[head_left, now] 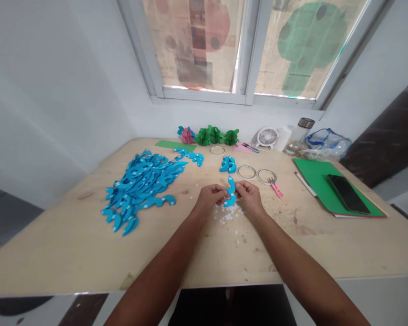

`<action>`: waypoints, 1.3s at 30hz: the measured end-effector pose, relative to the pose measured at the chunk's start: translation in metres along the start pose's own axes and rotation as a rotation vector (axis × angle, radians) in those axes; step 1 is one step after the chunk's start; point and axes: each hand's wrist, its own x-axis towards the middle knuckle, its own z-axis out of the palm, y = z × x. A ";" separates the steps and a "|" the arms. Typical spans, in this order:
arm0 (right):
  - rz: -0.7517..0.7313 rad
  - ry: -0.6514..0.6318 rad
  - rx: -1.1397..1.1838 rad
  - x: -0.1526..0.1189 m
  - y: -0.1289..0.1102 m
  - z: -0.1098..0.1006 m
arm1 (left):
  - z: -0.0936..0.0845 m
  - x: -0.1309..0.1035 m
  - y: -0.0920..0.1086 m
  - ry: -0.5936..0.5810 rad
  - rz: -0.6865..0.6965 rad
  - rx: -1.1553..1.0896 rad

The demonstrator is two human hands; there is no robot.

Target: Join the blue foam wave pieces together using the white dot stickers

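A curved blue paper cutout (230, 192) with small white squares on it is held upright between my two hands. My left hand (211, 198) pinches its left edge, and my right hand (249, 195) has closed fingers at its right edge. Beneath them, many tiny white paper bits (228, 214) lie scattered on the wooden table (224, 262). Just beyond my hands rests a small stack of blue cutouts (228, 164). To the left spreads a large heap of similar blue cutouts (139, 176), with a few more pieces (190, 155) behind it.
Tape rolls (246, 172) and pink-handled snips (276, 188) lie right of centre. Farther right, a phone (348, 194) rests on green sheets (313, 181) beside a pen (305, 184). Along the wall stand green paper decorations (215, 135), a small fan (267, 137) and a bottle (299, 135).
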 end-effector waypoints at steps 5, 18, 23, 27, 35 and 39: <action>0.005 -0.005 0.012 0.000 0.001 0.000 | 0.001 -0.002 0.003 0.000 0.020 0.031; 0.024 0.001 0.033 0.001 -0.002 0.000 | 0.002 -0.009 0.011 0.026 0.071 0.046; 0.016 0.004 0.030 0.000 -0.001 0.000 | 0.003 -0.008 0.010 0.022 0.076 0.023; 0.001 -0.002 0.028 0.001 0.000 -0.001 | 0.002 -0.007 0.008 0.023 0.085 0.009; 0.104 -0.036 0.208 0.000 -0.001 0.000 | 0.002 -0.007 0.009 0.005 0.066 -0.017; 0.172 -0.108 0.321 -0.002 -0.006 0.002 | 0.002 -0.006 0.009 -0.011 0.051 -0.005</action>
